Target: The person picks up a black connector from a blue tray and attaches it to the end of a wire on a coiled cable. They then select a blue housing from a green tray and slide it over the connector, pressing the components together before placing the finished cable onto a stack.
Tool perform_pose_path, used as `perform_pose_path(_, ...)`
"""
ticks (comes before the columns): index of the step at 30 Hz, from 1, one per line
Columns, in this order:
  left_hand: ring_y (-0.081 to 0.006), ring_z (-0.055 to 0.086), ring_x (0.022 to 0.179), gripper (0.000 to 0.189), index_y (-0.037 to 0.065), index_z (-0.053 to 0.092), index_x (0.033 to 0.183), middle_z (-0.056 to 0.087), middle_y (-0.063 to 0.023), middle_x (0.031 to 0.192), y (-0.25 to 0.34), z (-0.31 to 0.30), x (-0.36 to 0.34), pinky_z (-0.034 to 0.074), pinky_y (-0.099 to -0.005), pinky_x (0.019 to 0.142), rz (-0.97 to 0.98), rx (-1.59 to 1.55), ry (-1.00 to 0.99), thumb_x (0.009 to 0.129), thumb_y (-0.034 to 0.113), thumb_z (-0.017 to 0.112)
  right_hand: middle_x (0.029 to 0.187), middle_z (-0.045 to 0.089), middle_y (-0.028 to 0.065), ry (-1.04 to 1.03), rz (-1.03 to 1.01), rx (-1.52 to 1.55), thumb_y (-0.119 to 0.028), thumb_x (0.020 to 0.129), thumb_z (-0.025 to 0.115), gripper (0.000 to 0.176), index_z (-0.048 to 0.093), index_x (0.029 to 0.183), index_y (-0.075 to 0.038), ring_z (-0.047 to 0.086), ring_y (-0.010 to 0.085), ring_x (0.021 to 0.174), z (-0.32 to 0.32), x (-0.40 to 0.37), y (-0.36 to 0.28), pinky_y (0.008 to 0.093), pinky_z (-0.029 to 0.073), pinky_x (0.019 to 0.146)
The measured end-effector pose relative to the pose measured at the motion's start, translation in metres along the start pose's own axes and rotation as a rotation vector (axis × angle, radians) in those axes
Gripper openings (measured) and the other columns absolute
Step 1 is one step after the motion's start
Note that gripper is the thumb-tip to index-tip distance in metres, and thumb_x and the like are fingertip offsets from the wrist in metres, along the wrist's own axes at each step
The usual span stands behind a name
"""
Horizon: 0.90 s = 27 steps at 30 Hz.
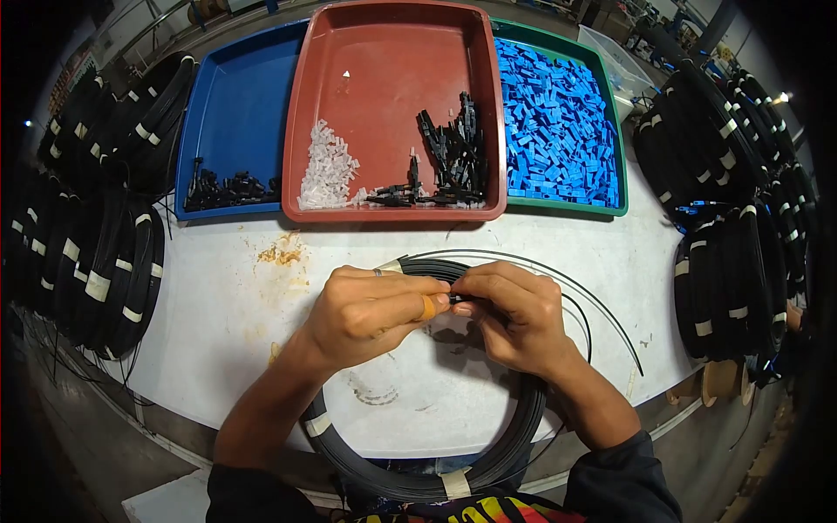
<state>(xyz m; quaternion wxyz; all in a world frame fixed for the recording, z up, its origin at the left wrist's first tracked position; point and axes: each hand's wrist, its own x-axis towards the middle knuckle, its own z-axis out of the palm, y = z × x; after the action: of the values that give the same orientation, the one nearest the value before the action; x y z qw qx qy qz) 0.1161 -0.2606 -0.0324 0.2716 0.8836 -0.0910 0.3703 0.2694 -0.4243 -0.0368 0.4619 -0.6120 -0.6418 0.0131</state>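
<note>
From my end, the left hand [375, 314] and the right hand [514, 314] meet over the far part of a black cable coil [384, 475], fingertips pinched closely together on a small dark piece [454, 298]. It sits between them, about equally near to each. Its long axis seems to run across from hand to hand, but the fingers hide most of it and I can't tell its exact shape. An orange band [428, 307] wraps one left finger.

The coil lies flat under both wrists, overhanging the near edge of the tabletop [209, 331], and a loose cable length [603, 312] curves out beyond the right hand.

Along the far edge I see the red tray [392, 215], holding clear pieces [324, 170] and black connector parts [458, 157], between a blue tray [231, 87] and a green tray [567, 212] of blue pieces [558, 122]. Taped cable coils stand at the left [105, 270] and right sides. Nothing visible stands between the two hands except that piece.
</note>
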Motion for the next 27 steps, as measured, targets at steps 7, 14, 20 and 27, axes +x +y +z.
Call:
perform_pose_path(7, -0.0191, 0.077, 0.07, 0.012, 0.004, 0.08, 0.085, 0.079, -0.0112, 0.086, 0.0036, 0.0, -0.0012, 0.06, -0.0262, 0.059, 0.005, 0.006, -0.022, 0.075, 0.005, 0.087, 0.089, 0.072, 0.0109, 0.012, -0.004, -0.008, 0.004, 0.074, 0.079, 0.025, 0.072, 0.097, -0.001, 0.072, 0.0267, 0.072, -0.0023, -0.0015, 0.0002, 0.0341, 0.056, 0.059)
perform_pose_path(14, -0.0189, 0.077, 0.071, 0.011, 0.005, 0.081, 0.084, 0.079, -0.0103, 0.086, 0.0008, 0.0011, -0.0012, 0.058, -0.0244, 0.057, 0.021, 0.025, 0.027, 0.076, 0.006, 0.087, 0.085, 0.072, 0.0098, 0.081, 0.019, 0.031, 0.001, 0.075, 0.082, 0.02, 0.073, 0.093, -0.002, 0.071, 0.0251, 0.067, 0.002, 0.0031, -0.0031, 0.0331, 0.055, 0.056)
perform_pose_path(20, -0.0176, 0.075, 0.072, 0.013, 0.007, 0.078, 0.087, 0.079, -0.0068, 0.091, 0.0004, 0.0015, -0.0046, 0.057, -0.0266, 0.057, 0.035, 0.033, -0.015, 0.076, 0.002, 0.082, 0.084, 0.071, 0.009, 0.047, 0.002, 0.026, -0.001, 0.077, 0.083, 0.018, 0.071, 0.091, -0.002, 0.07, 0.0232, 0.065, 0.0004, -0.0002, 0.0001, 0.0322, 0.054, 0.054)
perform_pose_path(27, -0.0175, 0.074, 0.066, 0.019, 0.005, 0.079, 0.091, 0.078, -0.0086, 0.084, 0.0088, -0.005, 0.0049, 0.055, -0.0253, 0.055, -0.103, -0.067, 0.023, 0.073, 0.004, 0.087, 0.085, 0.07, 0.0105, 0.066, -0.09, -0.026, 0.007, 0.071, 0.078, 0.03, 0.071, 0.099, -0.001, 0.069, 0.025, 0.071, 0.0, 0.0033, 0.0021, 0.0352, 0.054, 0.06)
